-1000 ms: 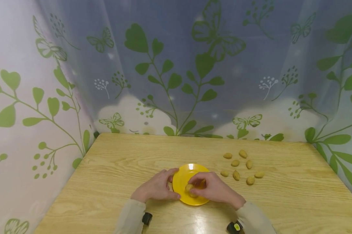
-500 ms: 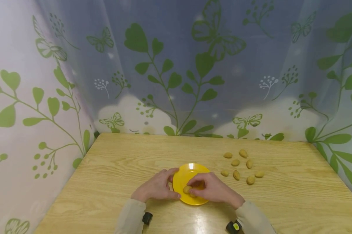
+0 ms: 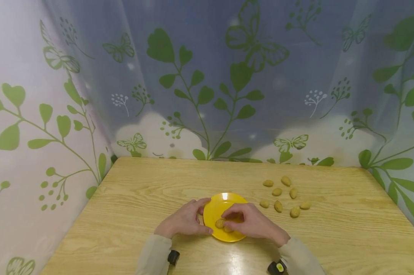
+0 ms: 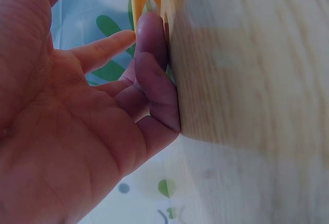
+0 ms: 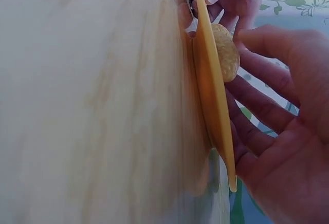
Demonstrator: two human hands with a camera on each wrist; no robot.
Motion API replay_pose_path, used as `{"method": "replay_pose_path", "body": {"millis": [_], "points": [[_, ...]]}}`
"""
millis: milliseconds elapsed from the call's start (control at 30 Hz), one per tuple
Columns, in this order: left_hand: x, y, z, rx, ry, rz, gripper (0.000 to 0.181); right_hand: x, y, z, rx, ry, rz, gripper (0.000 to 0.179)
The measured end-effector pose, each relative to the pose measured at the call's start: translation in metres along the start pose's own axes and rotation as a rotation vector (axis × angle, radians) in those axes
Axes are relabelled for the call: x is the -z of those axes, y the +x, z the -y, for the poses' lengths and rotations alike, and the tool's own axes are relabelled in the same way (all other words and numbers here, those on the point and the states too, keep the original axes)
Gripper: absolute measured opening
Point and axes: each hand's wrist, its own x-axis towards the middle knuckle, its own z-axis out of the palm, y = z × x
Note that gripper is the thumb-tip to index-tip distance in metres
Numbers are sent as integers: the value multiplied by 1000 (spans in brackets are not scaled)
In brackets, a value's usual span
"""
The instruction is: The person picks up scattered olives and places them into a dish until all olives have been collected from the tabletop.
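Note:
A round yellow plate (image 3: pixel 211 210) lies on the wooden table in the head view. My left hand (image 3: pixel 184 219) grips its left side, thumb at the near rim and a finger at the far rim. In the left wrist view, the other fingers (image 4: pixel 159 85) curl low beside the table. Two tan, oval, nut-like pieces are on the plate: one (image 3: pixel 220 223) shows plainly, the other (image 3: pixel 228 229) is partly covered by my right thumb. Over the plate, my right hand (image 3: pixel 251 221) has relaxed, bent fingers. In the right wrist view, its thumb stands apart from a nut-like piece (image 5: pixel 226 54).
Several similar nut-like pieces (image 3: pixel 278 206) lie scattered on the table (image 3: pixel 151 179) to the right of the plate. A patterned curtain (image 3: pixel 207 76) with leaves and butterflies rises behind the table's far edge and along both sides.
The nut-like piece at my right fingertips has shifted slightly left on the plate, and my right fingers have come off it. My left hand and the plate stay in place.

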Motion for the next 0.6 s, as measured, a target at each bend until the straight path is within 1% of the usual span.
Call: {"method": "replay_pose_path", "body": {"millis": [67,233,300,600], "points": [[0,0,0,1,-2,2,97,1,-1,-1,-8,15,-14,19],[0,0,0,6,4,6,97,4,-5,-5,21,40,-46,19],[0,0,0,8,9,5,98,6,-6,-6,34,44,-50,20],[0,0,-1,14,7,5,97,12,-11,-6,39,45,-84,21]]}}
